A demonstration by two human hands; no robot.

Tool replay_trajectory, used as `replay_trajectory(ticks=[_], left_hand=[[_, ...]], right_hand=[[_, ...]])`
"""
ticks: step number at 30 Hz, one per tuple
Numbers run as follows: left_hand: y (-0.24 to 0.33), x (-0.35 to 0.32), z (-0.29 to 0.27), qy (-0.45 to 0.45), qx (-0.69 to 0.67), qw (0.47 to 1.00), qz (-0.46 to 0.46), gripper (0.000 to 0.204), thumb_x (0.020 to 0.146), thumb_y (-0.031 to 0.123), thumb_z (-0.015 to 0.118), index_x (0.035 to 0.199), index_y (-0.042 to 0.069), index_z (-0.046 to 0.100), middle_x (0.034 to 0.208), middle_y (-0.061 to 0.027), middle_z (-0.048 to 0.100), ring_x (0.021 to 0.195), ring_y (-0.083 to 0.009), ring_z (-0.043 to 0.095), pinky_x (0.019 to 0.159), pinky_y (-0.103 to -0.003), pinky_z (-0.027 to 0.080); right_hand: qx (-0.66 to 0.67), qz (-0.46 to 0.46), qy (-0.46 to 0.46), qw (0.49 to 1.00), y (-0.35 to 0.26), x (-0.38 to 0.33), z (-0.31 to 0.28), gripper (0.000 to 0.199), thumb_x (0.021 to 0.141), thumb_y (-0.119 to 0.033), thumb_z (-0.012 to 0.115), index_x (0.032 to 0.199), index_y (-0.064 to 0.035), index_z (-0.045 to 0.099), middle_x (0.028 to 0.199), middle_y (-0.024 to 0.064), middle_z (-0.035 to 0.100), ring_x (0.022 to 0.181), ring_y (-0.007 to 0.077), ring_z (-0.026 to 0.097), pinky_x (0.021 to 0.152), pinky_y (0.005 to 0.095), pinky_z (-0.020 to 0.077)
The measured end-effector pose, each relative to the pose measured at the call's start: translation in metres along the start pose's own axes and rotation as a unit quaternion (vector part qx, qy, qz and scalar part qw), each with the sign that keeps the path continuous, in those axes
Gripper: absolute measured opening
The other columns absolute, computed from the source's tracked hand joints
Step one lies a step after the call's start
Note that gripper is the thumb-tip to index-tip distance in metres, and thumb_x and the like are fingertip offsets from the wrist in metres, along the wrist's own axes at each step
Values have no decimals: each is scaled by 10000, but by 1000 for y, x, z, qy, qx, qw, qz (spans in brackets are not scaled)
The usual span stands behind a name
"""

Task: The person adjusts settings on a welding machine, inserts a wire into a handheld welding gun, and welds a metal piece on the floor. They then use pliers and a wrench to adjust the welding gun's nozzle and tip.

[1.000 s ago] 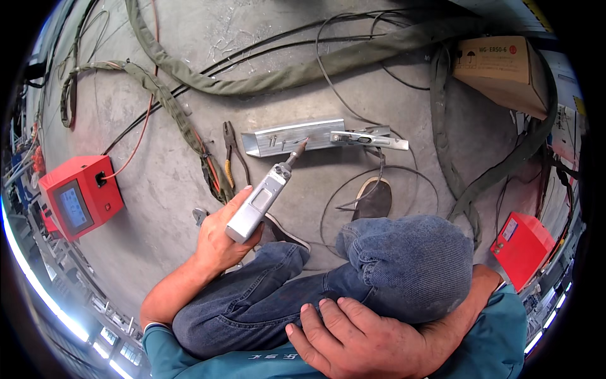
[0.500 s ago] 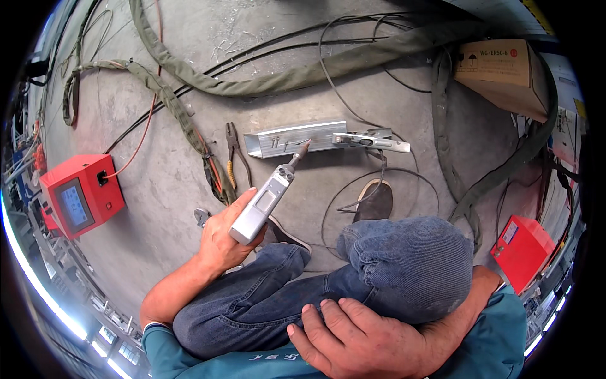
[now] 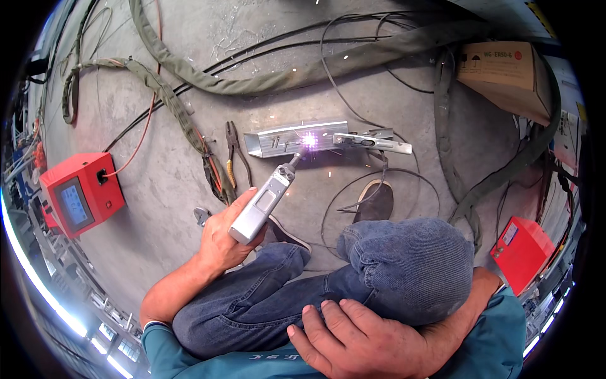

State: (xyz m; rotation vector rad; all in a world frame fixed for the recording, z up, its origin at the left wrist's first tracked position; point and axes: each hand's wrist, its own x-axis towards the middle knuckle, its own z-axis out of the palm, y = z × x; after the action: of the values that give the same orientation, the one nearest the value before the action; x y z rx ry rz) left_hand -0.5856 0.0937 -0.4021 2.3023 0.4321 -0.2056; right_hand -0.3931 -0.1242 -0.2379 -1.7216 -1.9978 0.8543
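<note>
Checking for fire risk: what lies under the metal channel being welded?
Bare concrete floor around the metal channel; pliers beside it. Directly beneath is hidden.

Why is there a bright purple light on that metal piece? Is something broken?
Nothing looks broken. The glare sits where the tip of the handheld welding gun, gripped in the left hand, meets the metal channel. Small sparks scatter around it. The right hand rests on the leg.
</note>
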Motion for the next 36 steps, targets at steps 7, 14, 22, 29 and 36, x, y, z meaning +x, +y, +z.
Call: replay_trajectory(ticks=[7,14,22,29,36], left_hand=[[3,-1,-1,3,-9,1000,-18,518,788,55,799,1279,-7,648,1296,-193,668,961,-350,736,810,-405,604],[3,0,-3,2,-19,1000,-15,523,780,48,795,1278,-8,646,1288,-193,672,971,-349,736,814,-402,605],[0,-2,-5,-1,8,1000,13,547,771,40,793,1294,-1,636,1271,-186,679,960,-348,738,813,-397,605],[2,-6,-6,-2,4,1000,0,570,775,62,802,1312,6,619,1265,-175,670,944,-336,736,791,-389,608],[4,-14,-4,24,-36,998,-49,599,783,59,785,1346,0,591,1168,-181,712,904,-368,733,778,-404,600]], right_hand=[[-1,6,-5,1000,-1,3,3,439,842,-233,571,1204,2,648,1133,181,659,1068,331,632,966,458,507],[6,2,-13,1000,4,6,-4,442,845,-242,564,1211,-8,650,1157,177,664,1076,322,635,994,458,498],[-6,1,-14,1000,3,8,-4,439,851,-238,562,1216,-13,651,1158,176,666,1075,319,638,1001,453,496],[-2,-15,-21,1000,4,10,-2,450,840,-231,576,1217,5,645,1143,189,660,1056,324,637,965,449,509],[12,-24,-19,999,4,10,-2,446,843,-220,571,1215,17,639,1135,202,653,1051,334,634,950,454,511]])
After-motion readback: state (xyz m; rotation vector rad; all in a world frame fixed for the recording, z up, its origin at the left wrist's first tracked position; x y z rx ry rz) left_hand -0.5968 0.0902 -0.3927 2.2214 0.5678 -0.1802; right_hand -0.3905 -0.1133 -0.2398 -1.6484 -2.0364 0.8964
